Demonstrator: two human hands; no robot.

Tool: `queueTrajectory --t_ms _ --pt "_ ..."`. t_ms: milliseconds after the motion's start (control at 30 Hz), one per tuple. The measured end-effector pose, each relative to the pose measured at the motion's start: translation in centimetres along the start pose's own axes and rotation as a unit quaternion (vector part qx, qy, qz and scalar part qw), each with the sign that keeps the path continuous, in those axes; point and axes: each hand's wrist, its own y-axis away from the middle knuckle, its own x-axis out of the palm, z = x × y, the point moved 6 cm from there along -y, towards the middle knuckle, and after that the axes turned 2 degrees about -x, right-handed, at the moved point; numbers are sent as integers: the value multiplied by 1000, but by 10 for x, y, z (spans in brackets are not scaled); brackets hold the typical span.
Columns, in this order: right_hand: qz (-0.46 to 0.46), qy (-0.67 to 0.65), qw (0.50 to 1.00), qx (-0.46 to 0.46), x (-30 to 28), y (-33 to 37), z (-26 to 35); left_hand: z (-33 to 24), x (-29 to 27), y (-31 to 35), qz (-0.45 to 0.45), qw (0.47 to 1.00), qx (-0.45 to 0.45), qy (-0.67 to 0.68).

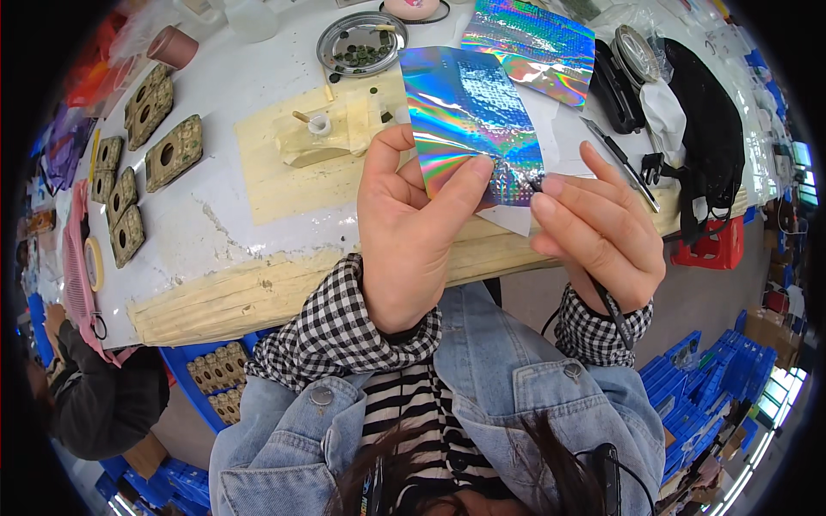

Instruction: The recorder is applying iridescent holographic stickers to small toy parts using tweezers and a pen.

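Observation:
In my left hand (417,224) is a shiny rainbow-foil sheet (469,103) marked with a grid of small dots; the thumb presses on its face and the fingers are behind it. My right hand (602,228) is closed at the sheet's lower right corner, its fingertips pinched around a small dark bit too small to name. A thin black strip (611,310) runs along the right palm toward the cuff; whether the hand grips it is unclear. Beyond, a second foil sheet (533,47) lies on the table. A round metal dish (361,43) holds several small dark green pieces.
Several camouflage-patterned blocks with round holes (175,153) lie at the left. A small white cup with a stick (319,125) stands on a taped pad (258,159). A black-handled knife (624,159) and a black stapler-like tool (615,90) are at the right. Another person (107,387) sits left.

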Motion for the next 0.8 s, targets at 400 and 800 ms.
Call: queueTrajectory --t_ms 400,800 --pt "97 73 990 68 3 20 -44 2 -4 0 -3 1000 17 6" --pt "132 26 986 100 8 18 -54 2 -4 0 3 1000 17 -1"
